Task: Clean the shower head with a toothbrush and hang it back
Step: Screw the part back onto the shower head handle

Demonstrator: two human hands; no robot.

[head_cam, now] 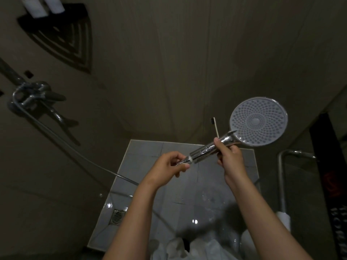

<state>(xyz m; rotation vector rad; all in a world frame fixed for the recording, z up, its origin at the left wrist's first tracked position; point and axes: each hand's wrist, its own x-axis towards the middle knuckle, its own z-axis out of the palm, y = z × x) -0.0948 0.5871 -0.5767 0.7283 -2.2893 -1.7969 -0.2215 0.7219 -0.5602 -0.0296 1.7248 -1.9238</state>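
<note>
The shower head (258, 121) is a round grey disc full of small nozzles on a chrome handle, held up with its face toward me. My right hand (230, 156) grips the handle just below the disc. A toothbrush (215, 126) with a pale handle and dark bristles sticks up behind that hand; which fingers hold it is hidden. My left hand (170, 165) pinches the lower end of the handle where the hose (75, 147) joins. The hose runs left to the wall bracket (28, 96) on the chrome rail.
A dark corner shelf (62, 34) with two white bottles hangs at upper left. A chrome tap lever (58, 113) juts from the left wall. Below lie wet grey floor tiles with a square drain (118, 217). A chrome pipe (281, 184) stands at right.
</note>
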